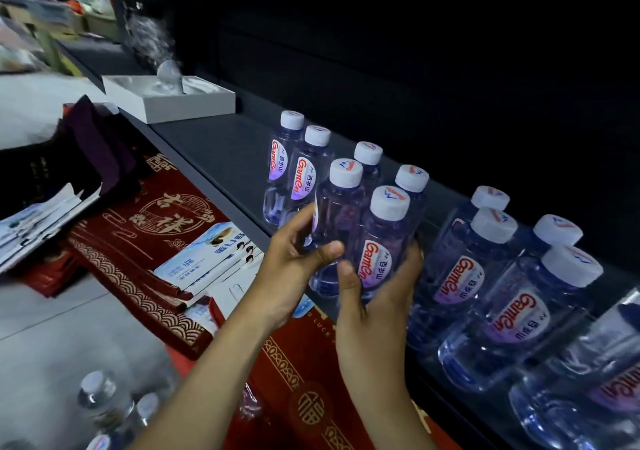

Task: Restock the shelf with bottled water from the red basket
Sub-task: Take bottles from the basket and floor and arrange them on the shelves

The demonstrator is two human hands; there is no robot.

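Observation:
Several clear water bottles with white caps and purple-red labels stand on a dark grey shelf point(221, 144). My left hand point(294, 262) is wrapped around one bottle point(337, 214) at the shelf's front edge. My right hand point(377, 297) grips a second bottle point(381, 241) right beside it, label facing me. Both bottles stand upright and touch each other. More bottles point(298, 169) stand behind them, and another group point(491, 276) fills the shelf to the right. The red basket is not clearly visible; blurred bottle tops point(100, 397) show at the bottom left.
A white shallow box point(173, 103) with a clear wrapped item sits on the shelf's far left. Below the shelf lie red patterned boxes point(166, 221), white-blue packets point(214, 252) and a dark bag point(90, 144). The shelf's back is dark.

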